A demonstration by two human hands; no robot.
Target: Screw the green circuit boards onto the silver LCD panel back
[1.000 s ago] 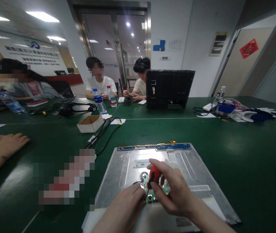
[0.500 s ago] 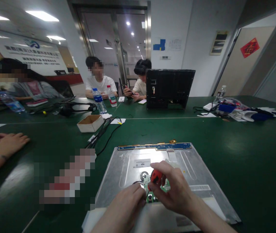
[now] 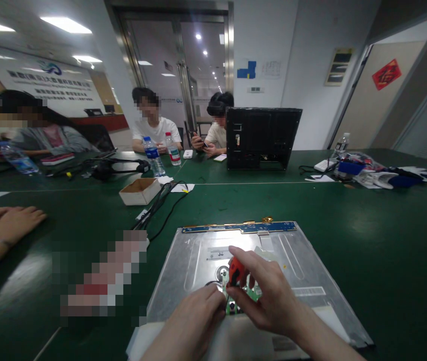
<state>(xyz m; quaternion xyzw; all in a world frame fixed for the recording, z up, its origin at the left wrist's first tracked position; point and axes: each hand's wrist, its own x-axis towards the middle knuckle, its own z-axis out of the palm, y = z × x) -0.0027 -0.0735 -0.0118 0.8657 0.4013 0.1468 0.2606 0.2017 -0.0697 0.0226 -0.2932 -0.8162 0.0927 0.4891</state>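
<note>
At the near side of the green bench (image 3: 394, 250), works over the bare metal back of a flat display panel (image 3: 194, 250). Pinches a red-and-black screwdriver (image 3: 236, 273) in the right hand (image 3: 273, 291), thumb low on the handle, forefinger arched over its top (handle tilted, not quite upright). Aims the tool down at a small green circuit board (image 3: 233, 307) on the panel, partly covered from view; cannot tell contact of tip with board. Lowers the left hand (image 3: 202, 306) at the left edge of that board, fingers close together and bent downward; cannot tell a pinch from a light rest, with fingertips hidden. Just beyond the left fingers, a round metal disc (image 3: 222, 273); along the far edge of the panel, a narrow blue circuit strip (image 3: 273, 227). Farther off to the left, an open cardboard box (image 3: 138, 198) beside black cables (image 3: 158, 200), then a blue-capped bottle (image 3: 154, 156) and a red-capped bottle (image 3: 173, 150). Across the bench, a black monitor housing (image 3: 262, 138), standing upright. At far left, a co-worker's hand (image 3: 20, 223), flat on the bench.
</note>
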